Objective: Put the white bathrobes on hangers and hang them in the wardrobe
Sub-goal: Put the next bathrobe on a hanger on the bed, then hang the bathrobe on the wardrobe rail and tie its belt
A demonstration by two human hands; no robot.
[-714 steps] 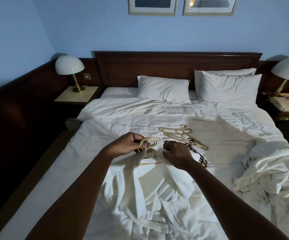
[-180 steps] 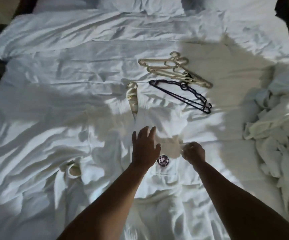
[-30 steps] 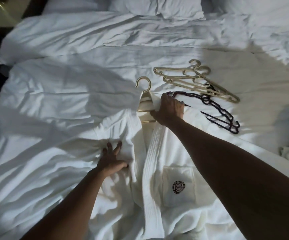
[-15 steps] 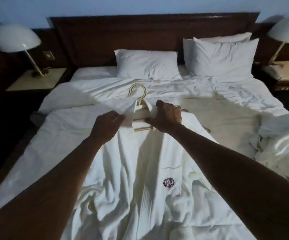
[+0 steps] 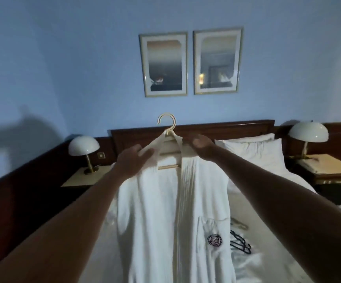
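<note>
A white bathrobe with a dark round logo on its chest pocket hangs on a cream hanger, lifted upright in front of me over the bed. My left hand grips the robe's left shoulder on the hanger. My right hand holds the right shoulder, fingers curled over the collar. The hanger's hook stands free above both hands. A dark hanger and a cream hanger lie on the bed behind the robe. No wardrobe is in view.
The bed with white pillows and a dark headboard lies ahead. Bedside tables with white dome lamps flank it. Two framed pictures hang on the blue wall.
Both hands have raised the robe on its hanger off the bed to an upright hang; my view has tilted up toward the wall.
</note>
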